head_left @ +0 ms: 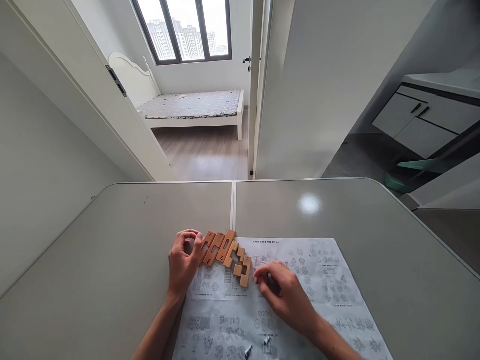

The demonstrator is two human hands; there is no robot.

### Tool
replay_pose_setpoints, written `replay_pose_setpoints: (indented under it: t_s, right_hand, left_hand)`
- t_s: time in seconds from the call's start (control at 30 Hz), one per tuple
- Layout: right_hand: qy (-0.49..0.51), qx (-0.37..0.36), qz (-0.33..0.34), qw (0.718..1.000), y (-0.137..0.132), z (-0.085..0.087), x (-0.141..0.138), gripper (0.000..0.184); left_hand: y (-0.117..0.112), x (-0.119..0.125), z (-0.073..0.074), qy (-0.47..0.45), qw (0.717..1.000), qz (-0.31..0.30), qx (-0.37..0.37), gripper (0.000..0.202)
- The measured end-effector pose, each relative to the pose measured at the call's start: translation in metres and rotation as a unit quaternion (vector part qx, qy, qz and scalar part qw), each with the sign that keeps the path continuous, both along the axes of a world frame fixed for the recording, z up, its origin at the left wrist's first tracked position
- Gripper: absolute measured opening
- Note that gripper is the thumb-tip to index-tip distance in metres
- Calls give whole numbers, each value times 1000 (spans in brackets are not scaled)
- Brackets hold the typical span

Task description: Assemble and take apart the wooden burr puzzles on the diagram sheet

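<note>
My left fingers (196, 250) touching wooden blocks (230, 253), grip unclear, right fingers (264, 270) loosely parted, sheet (240, 305) mostly illegible, near tabletop (93, 280) edge cropped

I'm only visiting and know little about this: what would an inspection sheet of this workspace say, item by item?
Surface: smooth grey-beige table with a pale seam.
Job's things: row of wooden pieces, some numbered, partly over a printed sheet.
Clutter: two small grey bits near the sheet's lower part, too small to identify.
Hands: left hand at the row's left end, grip unclear; right hand over the sheet, apart from the pieces.
Cables: nothing seen.
Surroundings: bed and window through a doorway; cabinet at right.
</note>
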State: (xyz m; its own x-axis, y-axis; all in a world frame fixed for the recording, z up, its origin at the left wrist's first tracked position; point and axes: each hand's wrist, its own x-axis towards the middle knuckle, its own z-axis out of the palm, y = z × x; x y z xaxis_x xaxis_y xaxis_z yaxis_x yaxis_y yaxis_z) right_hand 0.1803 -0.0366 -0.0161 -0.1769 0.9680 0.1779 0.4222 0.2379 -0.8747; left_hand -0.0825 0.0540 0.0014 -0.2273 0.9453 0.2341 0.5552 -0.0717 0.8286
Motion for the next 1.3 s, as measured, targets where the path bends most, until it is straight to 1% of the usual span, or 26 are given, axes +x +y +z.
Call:
replay_pose_setpoints:
  t_s: [0.27, 0.5, 0.73, 0.8, 1.13, 1.3]
  right_hand:
    - [0, 5, 0, 1000, 0, 0, 0, 17]
    - [-4, 21, 3, 1000, 1, 2, 0, 18]
    - [21, 63, 67, 996, 2, 9, -1, 22]
    - [26, 67, 74, 995, 2, 9, -1, 22]
    - [16, 31, 47, 998, 0, 4, 0, 19]
    - [18, 27, 41, 999, 1, 4, -1, 17]
  left_hand:
    - [1, -1, -2, 1, 1000, -3, 3, 32]
    - [0, -1, -1, -2, 1000, -4, -3, 31]
    - [0, 0, -1, 2, 1000, -2, -2, 31]
    - [0, 0, 0, 2, 1000, -1, -3, 31]
    - [0, 0, -1, 11, 1000, -2, -5, 33]
    - [0, 0, 0, 11, 1000, 2, -7, 32]
